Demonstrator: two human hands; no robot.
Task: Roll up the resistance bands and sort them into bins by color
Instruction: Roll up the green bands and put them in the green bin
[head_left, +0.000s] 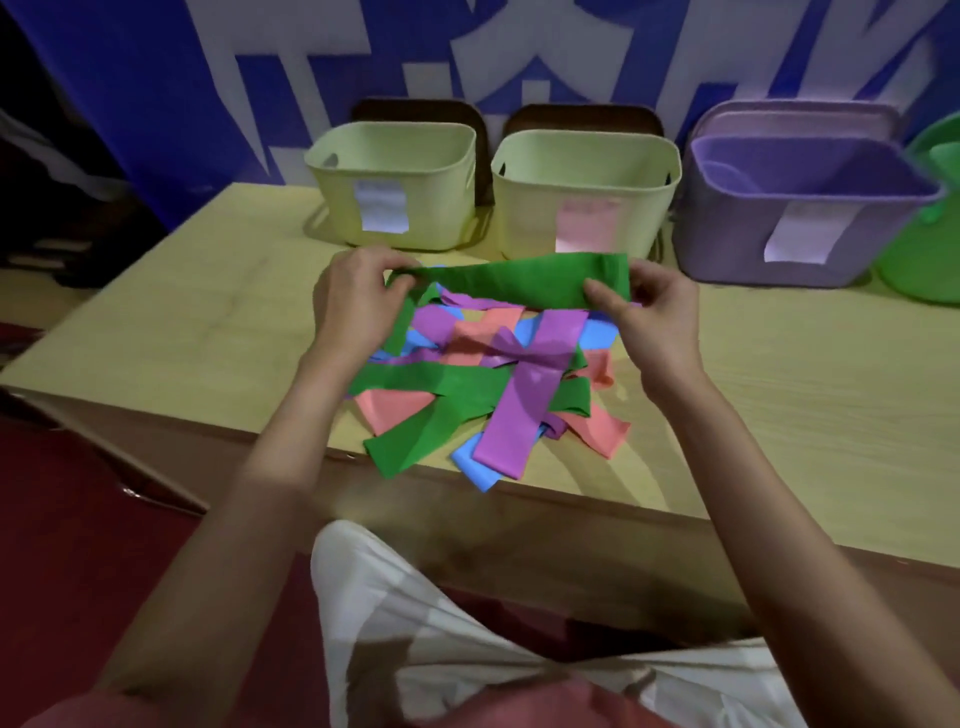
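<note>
Both hands, left (358, 301) and right (649, 312), pinch a flat, matte green band (511, 283) stretched taut above a tangled pile of bands (483, 384) on the pale woodgrain counter (182, 332), before smooth rounded plastic bins (582, 197).

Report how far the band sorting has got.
Done: nothing visibly; no rolled band shows, though the bin interiors are mostly hidden. In hand: the left hand and right hand pinch the ends of one green band, stretched flat, not yet rolled. Left: the mixed pile of green, purple, pink and blue bands on the table.
</note>
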